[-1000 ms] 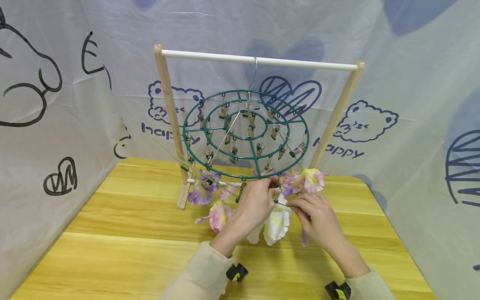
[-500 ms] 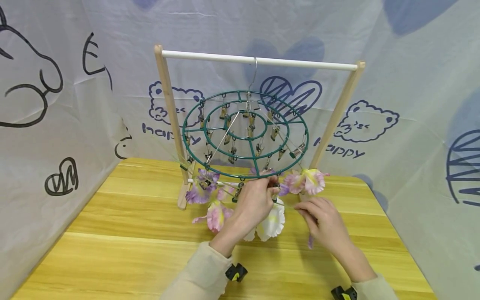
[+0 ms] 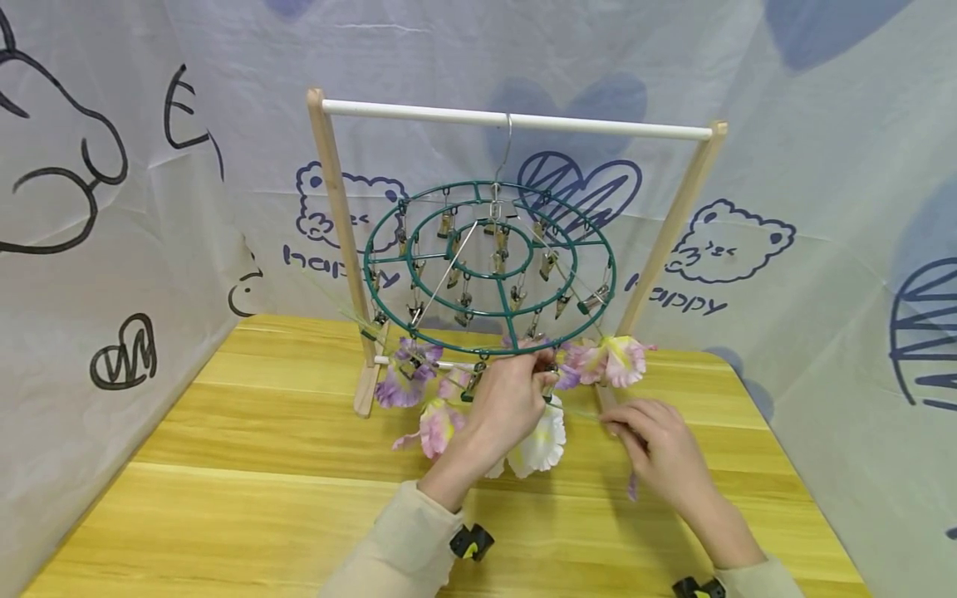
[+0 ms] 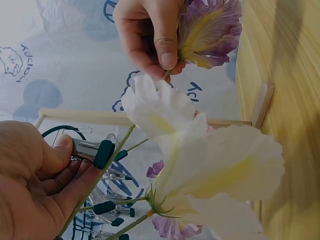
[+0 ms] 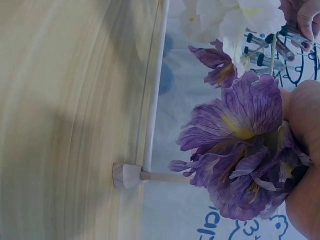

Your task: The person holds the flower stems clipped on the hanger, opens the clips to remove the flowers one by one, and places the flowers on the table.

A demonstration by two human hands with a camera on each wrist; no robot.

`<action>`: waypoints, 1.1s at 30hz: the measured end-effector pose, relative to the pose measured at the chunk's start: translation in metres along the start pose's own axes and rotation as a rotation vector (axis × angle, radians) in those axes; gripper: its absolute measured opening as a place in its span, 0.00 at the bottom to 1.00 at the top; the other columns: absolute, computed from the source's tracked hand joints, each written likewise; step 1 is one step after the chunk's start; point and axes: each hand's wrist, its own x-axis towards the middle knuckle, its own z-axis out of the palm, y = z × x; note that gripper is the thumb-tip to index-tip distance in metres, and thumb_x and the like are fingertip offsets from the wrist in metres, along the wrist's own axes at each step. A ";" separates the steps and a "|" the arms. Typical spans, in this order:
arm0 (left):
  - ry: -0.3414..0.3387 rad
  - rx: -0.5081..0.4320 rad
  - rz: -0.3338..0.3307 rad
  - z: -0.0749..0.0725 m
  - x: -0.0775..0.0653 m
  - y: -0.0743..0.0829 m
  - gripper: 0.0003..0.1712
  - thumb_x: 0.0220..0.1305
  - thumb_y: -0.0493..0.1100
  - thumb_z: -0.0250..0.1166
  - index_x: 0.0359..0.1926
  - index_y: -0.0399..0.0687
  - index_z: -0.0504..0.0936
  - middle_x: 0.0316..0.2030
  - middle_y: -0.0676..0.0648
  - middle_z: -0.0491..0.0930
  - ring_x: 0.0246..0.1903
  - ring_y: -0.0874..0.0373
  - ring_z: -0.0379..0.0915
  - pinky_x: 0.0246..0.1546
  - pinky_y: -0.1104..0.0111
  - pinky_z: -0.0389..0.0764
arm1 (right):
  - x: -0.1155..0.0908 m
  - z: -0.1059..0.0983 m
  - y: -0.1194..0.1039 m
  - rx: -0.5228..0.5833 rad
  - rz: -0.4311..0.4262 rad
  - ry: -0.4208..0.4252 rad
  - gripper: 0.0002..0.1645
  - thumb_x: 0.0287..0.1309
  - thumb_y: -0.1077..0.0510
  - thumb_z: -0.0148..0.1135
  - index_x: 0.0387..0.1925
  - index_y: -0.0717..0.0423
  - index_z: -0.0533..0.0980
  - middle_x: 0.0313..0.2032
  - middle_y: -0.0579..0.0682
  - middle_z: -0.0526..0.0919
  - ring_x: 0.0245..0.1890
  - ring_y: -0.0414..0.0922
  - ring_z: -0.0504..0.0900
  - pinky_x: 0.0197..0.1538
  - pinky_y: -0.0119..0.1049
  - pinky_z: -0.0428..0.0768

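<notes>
My left hand [image 3: 508, 399] pinches a metal clip [image 4: 87, 149] with green tips, below the front edge of the round green clip hanger [image 3: 511, 314]. A thin green stem [image 4: 125, 137] runs close beside the clip tips; I cannot tell whether they grip it. To the right, my right hand [image 3: 658, 448] pinches a purple artificial flower [image 5: 245, 145] by its stem, just under the bloom. A white artificial flower [image 3: 542, 444] hangs beside the left hand and hides part of that stem in the left wrist view.
The hanger hooks onto the white rod [image 3: 419, 112] of a wooden stand [image 3: 340, 199]. A pink flower [image 3: 437, 428] and a purple one [image 3: 407, 374] hang left, another pink flower [image 3: 624, 361] right. Several bare clips [image 3: 548, 264] dangle from the rings. Wooden table [image 3: 262, 498] below.
My right hand has moved right and slightly down with the purple flower, away from the left hand. The white flower has swung slightly left. The left hand stays almost still.
</notes>
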 end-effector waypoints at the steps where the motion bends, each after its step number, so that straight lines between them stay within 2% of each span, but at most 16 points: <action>1: 0.003 0.000 0.004 0.000 0.000 0.000 0.12 0.72 0.28 0.61 0.52 0.40 0.84 0.42 0.45 0.89 0.40 0.53 0.88 0.30 0.74 0.82 | -0.001 -0.001 0.000 -0.001 0.001 0.000 0.18 0.49 0.75 0.75 0.39 0.55 0.86 0.38 0.47 0.88 0.41 0.51 0.85 0.53 0.55 0.81; 5: 0.016 0.018 0.024 0.001 0.000 -0.001 0.11 0.72 0.29 0.61 0.50 0.41 0.84 0.41 0.46 0.89 0.39 0.55 0.88 0.31 0.74 0.83 | -0.004 -0.002 0.003 -0.010 0.002 0.005 0.17 0.48 0.75 0.76 0.38 0.56 0.86 0.37 0.47 0.88 0.40 0.51 0.85 0.51 0.54 0.81; 11: 0.007 0.030 0.008 0.001 0.000 0.000 0.12 0.73 0.31 0.62 0.53 0.41 0.85 0.42 0.46 0.89 0.39 0.56 0.87 0.30 0.77 0.82 | -0.011 -0.004 0.008 -0.016 0.020 0.001 0.17 0.48 0.75 0.76 0.39 0.55 0.87 0.38 0.46 0.88 0.40 0.50 0.85 0.51 0.51 0.81; 16: 0.011 0.024 0.017 0.001 0.001 -0.001 0.12 0.72 0.29 0.61 0.52 0.40 0.84 0.42 0.46 0.89 0.39 0.57 0.87 0.30 0.77 0.81 | -0.017 -0.005 0.013 -0.023 0.018 0.008 0.20 0.48 0.76 0.76 0.39 0.52 0.87 0.38 0.42 0.88 0.39 0.47 0.85 0.49 0.45 0.80; 25: 0.004 0.021 0.008 0.001 0.001 -0.001 0.15 0.71 0.27 0.58 0.53 0.40 0.84 0.42 0.46 0.89 0.39 0.57 0.88 0.29 0.78 0.81 | -0.025 -0.011 0.021 -0.050 0.045 0.001 0.21 0.46 0.77 0.77 0.39 0.53 0.88 0.37 0.43 0.88 0.36 0.42 0.83 0.44 0.34 0.77; 29: 0.017 0.025 0.021 0.001 0.001 -0.001 0.14 0.72 0.27 0.58 0.52 0.40 0.84 0.44 0.46 0.89 0.40 0.56 0.88 0.31 0.76 0.83 | -0.028 -0.014 0.023 -0.055 0.056 -0.009 0.21 0.45 0.77 0.77 0.39 0.54 0.87 0.36 0.43 0.88 0.34 0.41 0.82 0.42 0.28 0.74; 33: 0.036 0.021 0.045 0.002 0.001 -0.002 0.11 0.73 0.29 0.60 0.52 0.39 0.84 0.46 0.45 0.87 0.42 0.54 0.87 0.36 0.73 0.86 | -0.031 -0.017 0.025 -0.060 0.069 -0.017 0.21 0.44 0.77 0.77 0.38 0.55 0.87 0.36 0.44 0.88 0.35 0.43 0.82 0.42 0.27 0.75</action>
